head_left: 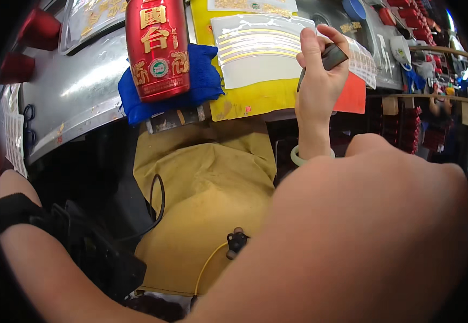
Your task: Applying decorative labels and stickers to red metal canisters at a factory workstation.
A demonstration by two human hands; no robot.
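Observation:
My right hand [323,67], with a pale green bangle at the wrist, is raised over the right side of the worktable. Its fingers are curled round a dark flat blade-like piece [335,56] whose exact kind I cannot make out. Close under the hand are a clear sheet with gold strips [266,54] and a red-orange card [351,92]. To the left, a red bottle with gold relief [158,48] rests on a folded blue cloth [207,70], its narrow end out of view. My left arm [40,258] bends at the left edge; my left hand is not in view.
A yellow mat [255,99] lies beneath the sheets. Black-handled scissors [28,121], red cups [37,29] and a tray of gold pieces [91,24] stand at the left. A blue bowl [354,9] is at the far right. A black cable [161,199] hangs over my tan apron [201,177].

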